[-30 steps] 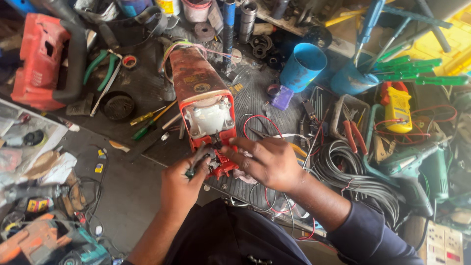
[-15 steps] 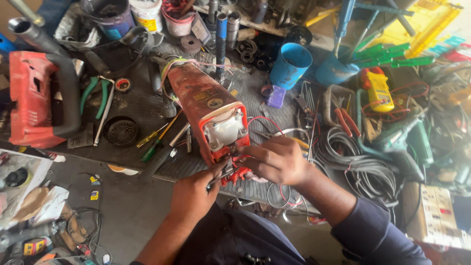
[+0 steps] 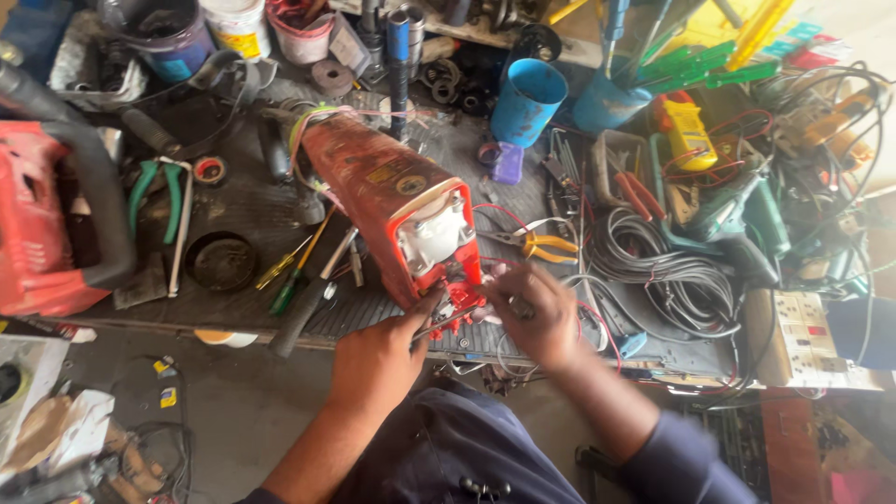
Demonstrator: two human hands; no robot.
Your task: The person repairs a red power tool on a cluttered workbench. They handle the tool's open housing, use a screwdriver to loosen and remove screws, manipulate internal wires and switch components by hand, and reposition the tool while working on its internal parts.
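**Two hands at the open end of a red power tool**

A worn red power tool (image 3: 392, 205) lay on its side across the cluttered workbench (image 3: 243, 215), its open end with a pale inner part facing the person. The left hand (image 3: 378, 359) was curled at the lower edge of that end, fingers closed around a thin metal tool (image 3: 446, 322) whose tip reached the red fittings there. The right hand (image 3: 537, 313) sat just beside it on the other side, fingers bent and pinched at the same spot; what it gripped could not be made out, since the hand was blurred. Thin red wires (image 3: 495, 210) looped from the tool's end past the right hand.

Near the right hand lay yellow-handled pliers (image 3: 541, 245) and a coil of grey cable (image 3: 653, 271). Screwdrivers (image 3: 294, 271) rested by the tool's left side, green-handled pliers (image 3: 154, 191) further left. A blue cup (image 3: 527, 101) stood behind, a yellow meter (image 3: 689, 135) well off to the right
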